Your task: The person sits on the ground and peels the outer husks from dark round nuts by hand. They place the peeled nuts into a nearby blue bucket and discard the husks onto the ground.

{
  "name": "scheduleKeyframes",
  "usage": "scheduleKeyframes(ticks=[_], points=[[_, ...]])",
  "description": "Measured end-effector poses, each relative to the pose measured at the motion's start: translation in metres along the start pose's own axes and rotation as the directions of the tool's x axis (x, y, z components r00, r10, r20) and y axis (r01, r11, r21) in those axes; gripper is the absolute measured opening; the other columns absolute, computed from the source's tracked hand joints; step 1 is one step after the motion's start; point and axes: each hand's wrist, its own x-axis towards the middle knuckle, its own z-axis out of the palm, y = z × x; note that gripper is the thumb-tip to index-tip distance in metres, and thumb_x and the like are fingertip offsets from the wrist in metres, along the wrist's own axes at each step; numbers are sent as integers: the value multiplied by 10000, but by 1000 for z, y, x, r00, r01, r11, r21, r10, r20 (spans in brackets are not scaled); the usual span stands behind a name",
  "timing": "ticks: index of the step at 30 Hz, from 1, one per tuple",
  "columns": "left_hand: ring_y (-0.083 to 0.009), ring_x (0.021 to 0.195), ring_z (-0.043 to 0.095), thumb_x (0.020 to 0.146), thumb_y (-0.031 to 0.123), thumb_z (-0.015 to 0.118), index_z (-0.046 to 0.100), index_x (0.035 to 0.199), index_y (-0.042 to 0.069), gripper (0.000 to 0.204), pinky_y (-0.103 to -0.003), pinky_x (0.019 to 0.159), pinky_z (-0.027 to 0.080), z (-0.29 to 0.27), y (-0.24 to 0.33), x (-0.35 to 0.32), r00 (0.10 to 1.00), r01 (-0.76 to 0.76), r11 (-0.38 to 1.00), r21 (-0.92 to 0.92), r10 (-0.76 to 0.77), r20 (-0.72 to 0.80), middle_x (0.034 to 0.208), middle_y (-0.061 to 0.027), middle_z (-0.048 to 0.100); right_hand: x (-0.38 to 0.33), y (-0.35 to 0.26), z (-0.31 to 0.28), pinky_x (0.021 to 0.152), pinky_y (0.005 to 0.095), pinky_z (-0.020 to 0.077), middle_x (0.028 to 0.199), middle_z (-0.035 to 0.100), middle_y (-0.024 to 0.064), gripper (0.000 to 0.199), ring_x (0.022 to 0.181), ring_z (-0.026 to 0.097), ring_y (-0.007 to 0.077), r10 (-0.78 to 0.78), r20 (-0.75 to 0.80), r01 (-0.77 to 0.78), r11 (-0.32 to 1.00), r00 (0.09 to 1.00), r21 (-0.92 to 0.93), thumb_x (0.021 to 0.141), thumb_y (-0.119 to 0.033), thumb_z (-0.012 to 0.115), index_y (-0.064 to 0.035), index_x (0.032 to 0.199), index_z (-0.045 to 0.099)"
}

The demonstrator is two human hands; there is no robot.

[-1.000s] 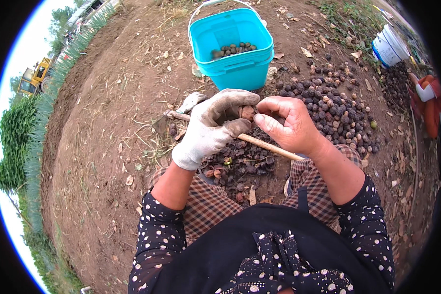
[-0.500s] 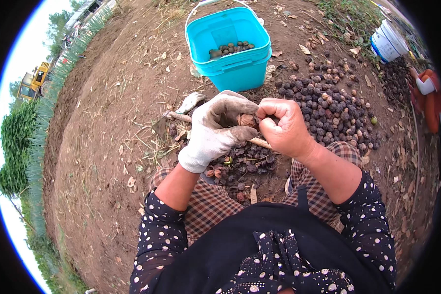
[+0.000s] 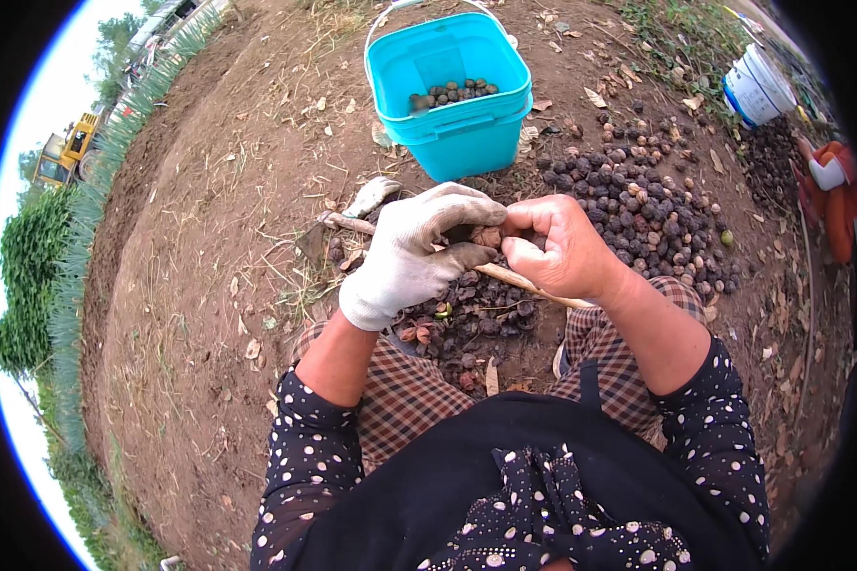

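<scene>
A brown walnut (image 3: 486, 236) sits between the thumb and fingers of my left hand (image 3: 408, 249), which wears a soiled white glove. My right hand (image 3: 573, 249), bare, is closed with its thumb and curled forefinger pinching at the walnut's right side; the fingertips partly hide it. Below both hands a light wooden stick (image 3: 516, 279) runs slantwise over the ground, its middle covered by my left hand. Dark, broken husks (image 3: 490, 319) lie in a heap between my knees.
Beyond my hands stands a teal bucket (image 3: 462, 152) with several walnuts (image 3: 454, 93) inside. Dark-husked walnuts (image 3: 638, 214) are heaped to the right. A whitish cloth-like thing (image 3: 371, 195) lies left of my hands. Far right are a white bucket (image 3: 757, 88) and something orange (image 3: 840, 214).
My right fingers have come in closer around the walnut's right side. The left hand has tilted slightly, and more of the stick shows under my right hand.
</scene>
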Motion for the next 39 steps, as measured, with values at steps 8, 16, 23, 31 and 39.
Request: scheduleKeyframes(ticks=[8,16,23,31,39], points=[[-161,960,683,787,-110,709,647,1171,-12,401,-302,844,575,-6,4,-2,977,191,861,-472,-214,6,1066,-75,695,2,-6,0,564,252,445,641,629,36,144,599,530,52,58,-128,-58,998,990,4,778,-24,574,11,827,705],[-133,989,646,706,-45,786,661,1190,26,505,-305,854,546,-9,-8,-2,989,131,962,-241,-144,-37,1193,-53,615,2,-6,0,611,264,468,788,678,66,144,682,581,83,-77,-148,74,997,986,-26,851,-127,678,2,903,713],[-135,928,657,676,-51,801,706,1136,71,485,-273,725,557,2,-1,-1,1000,8,994,110,-6,-19,1051,-63,672,1,-6,-1,570,268,444,691,633,39,140,628,524,63,-43,-65,38,997,997,-70,844,-119,672,20,847,692],[-157,949,669,750,-52,778,676,1077,-1,346,-288,804,566,5,-2,-2,989,119,963,-240,-137,-60,1059,-82,676,0,5,9,521,241,390,650,589,-19,119,597,462,24,126,-109,-98,968,986,233,795,-18,571,32,807,679],[-147,881,689,955,130,685,594,1214,-34,319,-287,754,585,1,9,-1,922,277,759,-590,-383,-59,1079,-107,670,6,4,0,696,281,514,853,700,57,163,758,603,76,-212,-277,175,973,937,-154,817,-40,628,2,954,706]])
